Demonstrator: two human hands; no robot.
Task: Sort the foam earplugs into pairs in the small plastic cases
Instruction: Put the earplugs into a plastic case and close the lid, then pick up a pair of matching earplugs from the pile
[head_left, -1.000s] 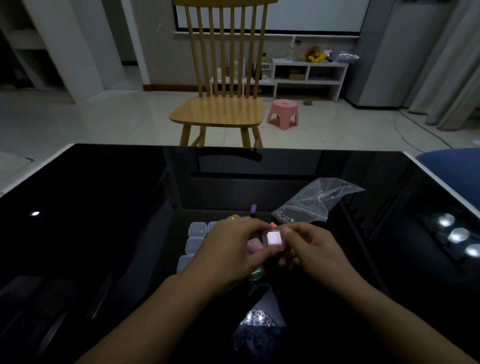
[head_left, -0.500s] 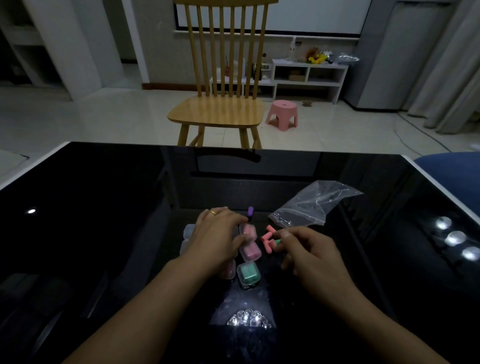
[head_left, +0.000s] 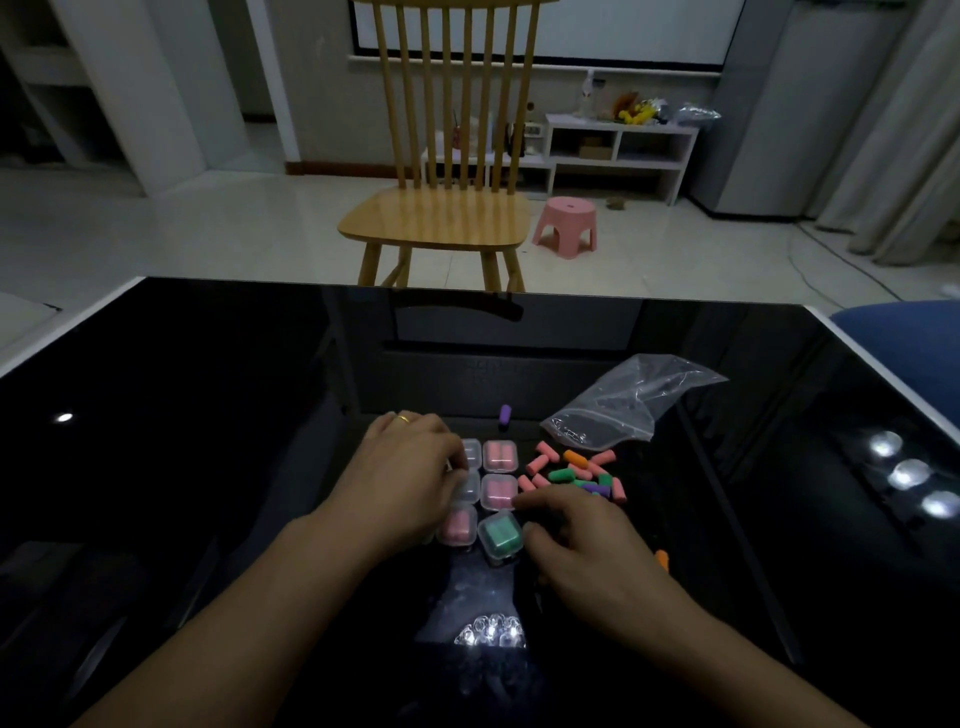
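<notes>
Worktop (head_left: 208, 415): black, glossy, dim.
Left hand (head_left: 410, 467): fingers curled onto clear cases (head_left: 470, 486), seemingly gripping one.
Right hand (head_left: 587, 545): fingers loosely bent, nudging green case (head_left: 500, 535); hold unclear.
Earplugs (head_left: 571, 473): loose, right.
Tip: steady case, pick matching colours.

The cases (head_left: 485, 493) are set in a block on the table (head_left: 208, 415). Loose earplugs (head_left: 574, 473) are scattered just right of the cases, a bag (head_left: 623, 405) is laid behind those (one earplug (head_left: 504, 414) apart, behind the cases), and a chair (head_left: 441, 208) is placed beyond the table.
</notes>
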